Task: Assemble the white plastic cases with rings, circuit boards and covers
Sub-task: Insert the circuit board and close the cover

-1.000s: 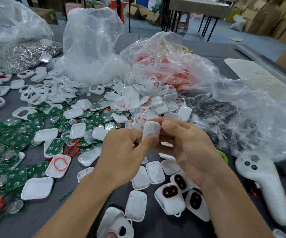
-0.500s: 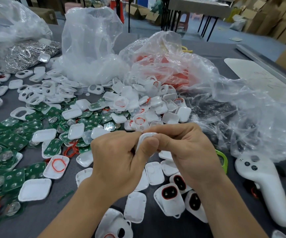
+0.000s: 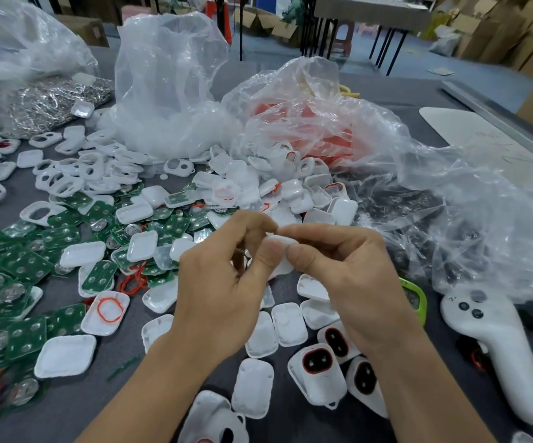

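Left hand (image 3: 217, 282) and right hand (image 3: 351, 282) both pinch one white case (image 3: 279, 251), held clear of the surface (image 3: 99, 404) above the finished cases (image 3: 317, 375). Each grip is clenched on it, thumbs against the near face, apparently to press the halves together.

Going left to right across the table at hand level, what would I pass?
Green circuit boards → white case with red ring → left hand → held white case → right hand → white controller.

Smooth white plastic cases (image 3: 65, 355) (crinkly clear bags (image 3: 169, 91))
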Demonstrator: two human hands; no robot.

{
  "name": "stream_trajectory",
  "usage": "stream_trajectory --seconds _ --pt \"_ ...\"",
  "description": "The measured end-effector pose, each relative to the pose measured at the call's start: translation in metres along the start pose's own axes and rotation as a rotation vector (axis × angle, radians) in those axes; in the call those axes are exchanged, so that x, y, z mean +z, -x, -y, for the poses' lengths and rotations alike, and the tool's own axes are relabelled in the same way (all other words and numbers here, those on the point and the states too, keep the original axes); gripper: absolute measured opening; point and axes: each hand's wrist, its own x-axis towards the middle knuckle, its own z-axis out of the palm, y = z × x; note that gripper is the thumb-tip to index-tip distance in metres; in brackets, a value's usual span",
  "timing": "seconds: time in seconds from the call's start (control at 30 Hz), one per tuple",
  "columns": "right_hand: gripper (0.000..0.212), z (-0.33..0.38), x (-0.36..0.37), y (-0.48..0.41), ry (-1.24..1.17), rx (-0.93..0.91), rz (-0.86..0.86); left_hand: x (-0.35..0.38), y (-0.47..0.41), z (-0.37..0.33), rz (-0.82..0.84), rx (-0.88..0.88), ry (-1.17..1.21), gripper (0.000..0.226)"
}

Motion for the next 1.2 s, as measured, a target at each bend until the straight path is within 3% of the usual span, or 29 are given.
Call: stream_trajectory --seconds 0.27,0.63,0.8,0.9,1.1,1.2 --pt "0.027 -0.01 0.004 -0.001 0.038 -0.081 -0.091 0.008 -0.001 0.006 -0.087 -0.295 0.428 0.018" --pt "0.024 -0.031 0.019 -0.002 0.121 -0.034 -0.253 0.006 -0.007 0.01 -0.084 -0.418 0.277 0.016" --pt "0.015 -0.021 0.013 -0.008 -0.17 0.058 -0.197 0.004 -0.01 0.003 -0.026 -0.437 0.396 0.021" --pt "0.022 -0.023 0.01 -0.01 -0.376 0.237 -0.197 0.003 -0.004 0.002 -0.034 -0.355 0.278 0.02" --pt "0.022 -0.02 0.022 -0.003 -0.318 0.355 -0.009 0.013 0.007 0.006 -0.204 0.019 -0.293 0.017" --pt "0.027 -0.021 0.02 -0.004 -0.264 0.333 0.01 0.011 0.003 0.006 -0.098 -0.027 -0.162 0.038"
